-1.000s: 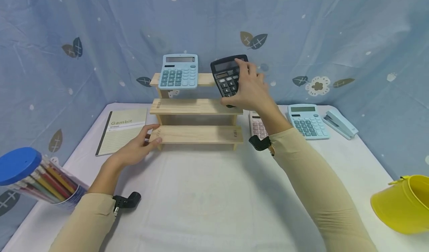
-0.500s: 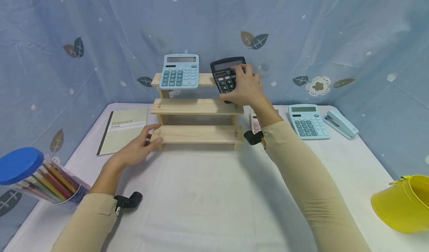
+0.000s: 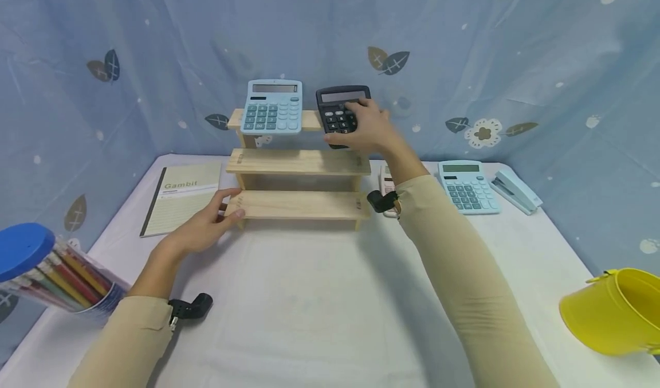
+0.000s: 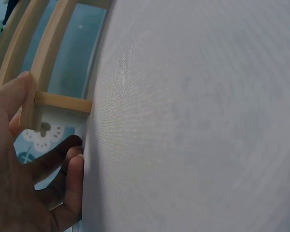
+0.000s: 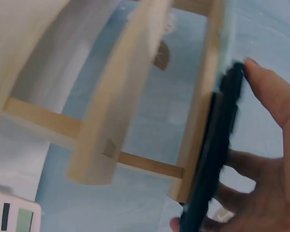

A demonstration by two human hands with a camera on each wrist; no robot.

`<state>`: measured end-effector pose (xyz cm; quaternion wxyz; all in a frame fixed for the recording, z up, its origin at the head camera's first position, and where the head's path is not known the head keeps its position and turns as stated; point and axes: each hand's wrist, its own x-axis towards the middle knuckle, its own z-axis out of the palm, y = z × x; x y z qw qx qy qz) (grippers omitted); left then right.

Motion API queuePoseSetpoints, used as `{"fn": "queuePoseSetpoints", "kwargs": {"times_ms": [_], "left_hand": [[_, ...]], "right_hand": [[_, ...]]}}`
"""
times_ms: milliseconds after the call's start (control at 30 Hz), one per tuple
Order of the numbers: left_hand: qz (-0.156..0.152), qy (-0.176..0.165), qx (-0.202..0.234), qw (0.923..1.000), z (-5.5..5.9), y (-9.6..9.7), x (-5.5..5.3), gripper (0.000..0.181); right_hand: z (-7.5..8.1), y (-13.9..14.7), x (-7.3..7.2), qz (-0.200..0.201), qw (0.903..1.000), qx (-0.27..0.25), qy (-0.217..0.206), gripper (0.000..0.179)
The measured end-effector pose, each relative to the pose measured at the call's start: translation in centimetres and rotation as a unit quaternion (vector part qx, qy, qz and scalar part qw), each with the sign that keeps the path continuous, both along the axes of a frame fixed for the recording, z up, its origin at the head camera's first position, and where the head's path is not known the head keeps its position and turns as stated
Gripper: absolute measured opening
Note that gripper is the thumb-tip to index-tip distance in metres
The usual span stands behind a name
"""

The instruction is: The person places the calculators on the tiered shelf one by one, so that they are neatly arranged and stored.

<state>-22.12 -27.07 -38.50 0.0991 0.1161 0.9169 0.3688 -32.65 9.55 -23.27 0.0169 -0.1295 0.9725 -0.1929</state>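
Note:
My right hand (image 3: pixel 367 129) grips a black calculator (image 3: pixel 332 121) by its right side and lower edge, at the right part of the top step of a three-tier wooden shelf (image 3: pixel 299 204). In the right wrist view the calculator (image 5: pixel 210 154) is edge-on, close against the top board. A light-blue calculator (image 3: pixel 273 107) leans on the left part of that top step. My left hand (image 3: pixel 203 227) pinches the left end of the bottom step; in the left wrist view the thumb lies on the board (image 4: pixel 41 72), its other fingers loosely bent below.
A pink calculator (image 3: pixel 387 176), partly hidden by my right arm, a second light-blue calculator (image 3: pixel 466 187) and a stapler (image 3: pixel 515 190) lie right of the shelf. A notebook (image 3: pixel 180 199) lies left. A pencil tub (image 3: pixel 57 273) stands front left, a yellow bucket (image 3: pixel 613 313) front right.
My right hand has brought the black calculator left and slightly down onto the top step's level, and its tilt has straightened. The left hand keeps its hold on the shelf.

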Motion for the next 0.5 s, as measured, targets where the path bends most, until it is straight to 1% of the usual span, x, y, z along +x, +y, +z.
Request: {"fn": "queuePoseSetpoints", "kwargs": {"times_ms": [133,200,267,367,500], "left_hand": [[-0.006,-0.003,0.009,0.9999,0.2,0.3,-0.4,0.070],[-0.006,-0.003,0.007,0.9999,0.3,0.4,-0.4,0.070],[-0.006,-0.004,0.004,1.0000,0.4,0.5,-0.2,0.070],[-0.002,-0.003,-0.005,1.0000,0.4,0.4,0.1,0.070],[0.003,-0.003,-0.011,0.9999,0.4,0.3,0.4,0.070]], "right_hand": [[0.9,0.7,-0.3,0.016,0.9992,0.005,-0.036,0.101],[1.0,0.9,-0.4,0.020,0.9989,0.009,-0.042,0.103],[0.8,0.8,-0.6,0.023,0.9989,0.012,-0.038,0.104],[0.4,0.3,-0.9,0.031,0.9993,0.010,-0.020,0.104],[0.2,-0.5,-1.0,0.034,0.9993,-0.012,-0.005,0.103]]}}
